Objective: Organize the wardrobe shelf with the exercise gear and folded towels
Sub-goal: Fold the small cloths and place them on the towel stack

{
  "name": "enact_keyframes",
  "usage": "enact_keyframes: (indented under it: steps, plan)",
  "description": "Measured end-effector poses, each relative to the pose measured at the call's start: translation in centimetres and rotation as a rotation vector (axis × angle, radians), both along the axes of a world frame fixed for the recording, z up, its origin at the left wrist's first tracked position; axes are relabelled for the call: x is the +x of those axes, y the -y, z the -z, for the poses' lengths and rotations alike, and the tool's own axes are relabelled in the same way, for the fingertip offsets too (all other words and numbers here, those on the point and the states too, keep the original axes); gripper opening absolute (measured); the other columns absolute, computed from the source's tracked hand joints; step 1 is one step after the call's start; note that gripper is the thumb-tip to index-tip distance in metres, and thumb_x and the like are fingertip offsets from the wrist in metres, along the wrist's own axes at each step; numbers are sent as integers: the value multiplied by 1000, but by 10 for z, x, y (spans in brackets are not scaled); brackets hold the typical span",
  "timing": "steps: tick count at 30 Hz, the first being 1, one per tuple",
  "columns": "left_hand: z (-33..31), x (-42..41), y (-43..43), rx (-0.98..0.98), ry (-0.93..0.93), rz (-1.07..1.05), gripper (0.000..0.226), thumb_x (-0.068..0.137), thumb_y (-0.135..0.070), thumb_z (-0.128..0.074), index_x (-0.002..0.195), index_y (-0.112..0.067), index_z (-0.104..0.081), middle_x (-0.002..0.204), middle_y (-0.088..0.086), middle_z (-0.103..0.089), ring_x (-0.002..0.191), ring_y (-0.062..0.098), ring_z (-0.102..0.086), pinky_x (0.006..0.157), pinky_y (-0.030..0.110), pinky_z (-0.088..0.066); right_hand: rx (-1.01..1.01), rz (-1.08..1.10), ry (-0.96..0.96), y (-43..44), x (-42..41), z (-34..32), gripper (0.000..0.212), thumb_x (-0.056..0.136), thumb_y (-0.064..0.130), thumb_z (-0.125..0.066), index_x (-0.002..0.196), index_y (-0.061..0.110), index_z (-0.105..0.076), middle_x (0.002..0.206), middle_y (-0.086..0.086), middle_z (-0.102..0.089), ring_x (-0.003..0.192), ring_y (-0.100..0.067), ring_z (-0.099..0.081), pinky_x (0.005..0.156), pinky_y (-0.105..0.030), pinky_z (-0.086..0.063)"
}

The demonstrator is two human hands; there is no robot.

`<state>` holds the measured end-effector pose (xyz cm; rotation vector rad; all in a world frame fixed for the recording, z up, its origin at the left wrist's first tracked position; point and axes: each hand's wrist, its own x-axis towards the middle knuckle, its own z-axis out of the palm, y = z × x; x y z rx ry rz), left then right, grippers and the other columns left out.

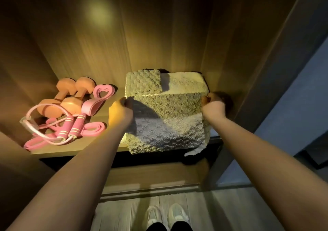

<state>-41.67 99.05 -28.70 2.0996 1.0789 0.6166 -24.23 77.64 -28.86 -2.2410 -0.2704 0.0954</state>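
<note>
Head view, and you're looking down into a warm-lit wooden wardrobe shelf (83,146) with a straight vertical grain on its back panel. On its right half sits the stack of folded pale grey-beige towels (166,117), thick and nubby with a waffle-like pile, square in outline, its front edge hanging a little past the shelf lip. A smaller folded towel of the same weave (143,81) lies on the stack's back left corner.

Your left grip (120,112) is clamped on the left edge of the stack's upper layer, and your right grip (213,105) is pinched on the right edge. The fingertips are tucked into the fabric, so you can't see them clearly.

Over on the left half, well apart from the towels, lie two coral rubbery dumbbells (69,97) side by side. In front of them is a pink jump rope with striped foam handles (71,126), and a flat pink resistance band (99,97) curls into a heart shape.

A scrap of white cloth (195,151) pokes out under the stack's front right corner; what it belongs to is hidden. Below, your white sneakers (166,214) stand on pale plank flooring.
</note>
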Motion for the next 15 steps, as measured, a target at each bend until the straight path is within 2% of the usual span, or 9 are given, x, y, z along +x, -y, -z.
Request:
enact_keyframes:
  steps: [2,4,5,8,10,11,13,15]
  plan:
    - [8,10,-9,136,-203,22,22,94,-5,-52,113,-13,-60,96,11,-64,84,31,-60,68,37,-47,-252,10,59,-12,13,12,26,103,28,-36,102,10,-55,88,-10,-54,81,-26,-51,60,-30,-37]
    - [14,17,-12,329,-422,35,13,99,-14,-46,107,-13,-55,90,11,-63,81,33,-62,69,38,-52,-477,51,160,-19,21,26,31,101,28,-36,104,7,-59,105,-13,-59,96,-30,-57,77,-36,-48]
    - [18,20,-11,399,-477,46,17,102,-21,-40,106,-10,-52,89,13,-64,80,33,-63,70,39,-54,-545,67,218,-22,24,33,30,100,25,-38,107,8,-61,111,-14,-61,101,-32,-58,83,-39,-49]
    - [26,25,-13,408,-435,6,24,103,-30,-37,112,-8,-41,88,14,-62,78,34,-64,66,42,-53,-620,40,253,-27,28,38,31,99,16,-39,126,7,-51,122,-17,-58,112,-35,-56,89,-44,-47]
    - [22,23,-13,407,-329,-51,22,97,-18,-48,115,-8,-41,100,15,-60,88,36,-61,71,46,-51,-600,-4,243,-25,25,26,37,98,16,-42,135,11,-39,126,-17,-55,114,-37,-55,89,-48,-49]
    - [20,22,-10,447,-296,-30,28,91,-11,-55,117,-9,-44,108,14,-58,96,35,-58,79,47,-50,-576,-40,279,-23,20,19,39,98,18,-43,136,12,-38,128,-17,-53,115,-37,-53,90,-48,-49]
    - [17,21,10,524,-285,110,44,82,-8,-62,124,-13,-48,120,8,-55,109,27,-53,95,42,-46,-525,-203,329,-22,-2,8,43,100,26,-39,142,16,-34,143,-13,-42,123,-34,-47,96,-44,-44]
    - [26,21,35,573,-270,353,44,92,-22,-47,135,-16,-46,139,7,-49,126,25,-47,107,42,-40,-571,-476,270,-24,-33,10,52,104,37,-26,154,25,-16,162,-2,-13,143,-25,-27,109,-44,-35]
